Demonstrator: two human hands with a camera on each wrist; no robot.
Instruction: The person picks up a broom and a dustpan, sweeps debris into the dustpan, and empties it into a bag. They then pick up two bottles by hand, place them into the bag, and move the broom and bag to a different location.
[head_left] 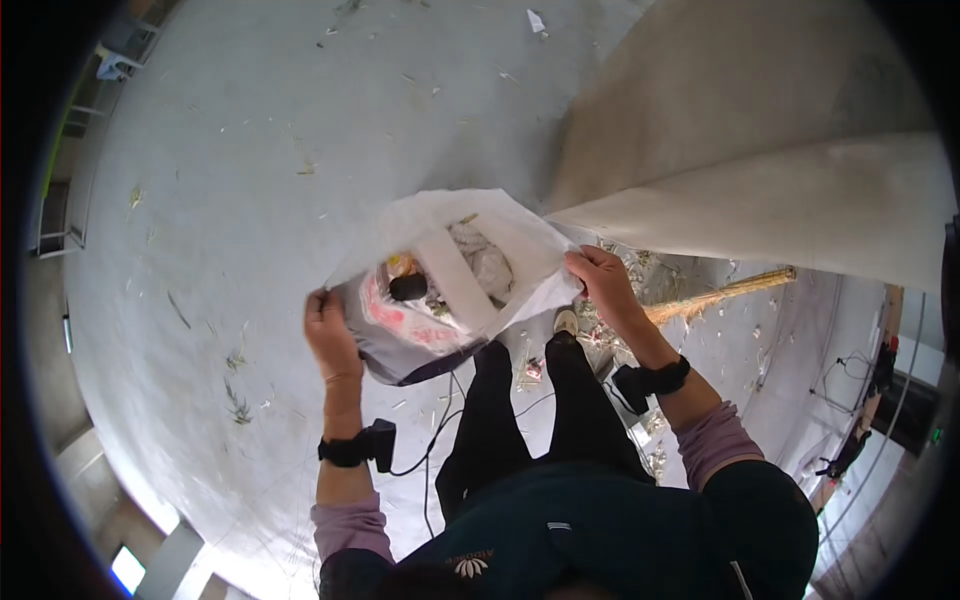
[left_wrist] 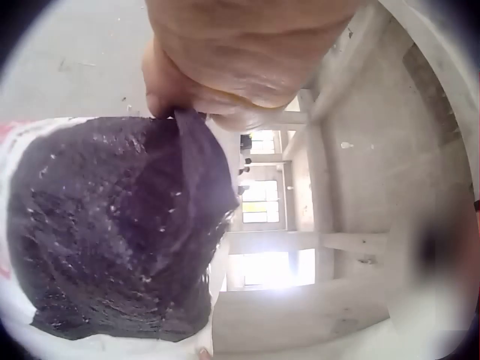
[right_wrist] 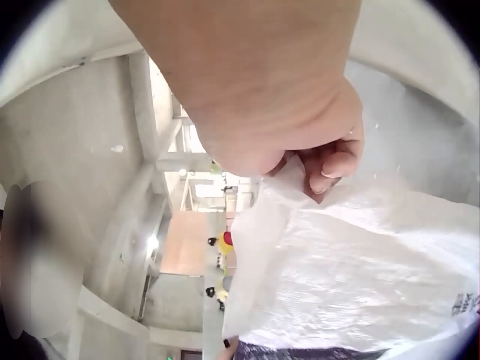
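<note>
Both hands stretch the mouth of a white woven sack [head_left: 535,235] in front of the legs. My left hand [head_left: 330,335] pinches the rim at the left. At the opposite side my right hand [head_left: 605,285] grips a bunched fold of the rim. Inside the sack lie a white block-like strip [head_left: 455,280], crumpled whitish plastic [head_left: 490,270], a dark round thing [head_left: 407,288] and some yellow-orange material [head_left: 402,264]. In the left wrist view, a dark purple panel [left_wrist: 112,225] of the sack hangs under the left fingers. White sack cloth [right_wrist: 352,262] spreads below the right hand.
A straw broom [head_left: 725,295] lies at the right beside a pile of litter [head_left: 600,335]. A large beige sheet-like surface [head_left: 760,190] stands at upper right. Straw bits are scattered over the grey floor [head_left: 230,180]. Black cables [head_left: 430,465] run past the legs.
</note>
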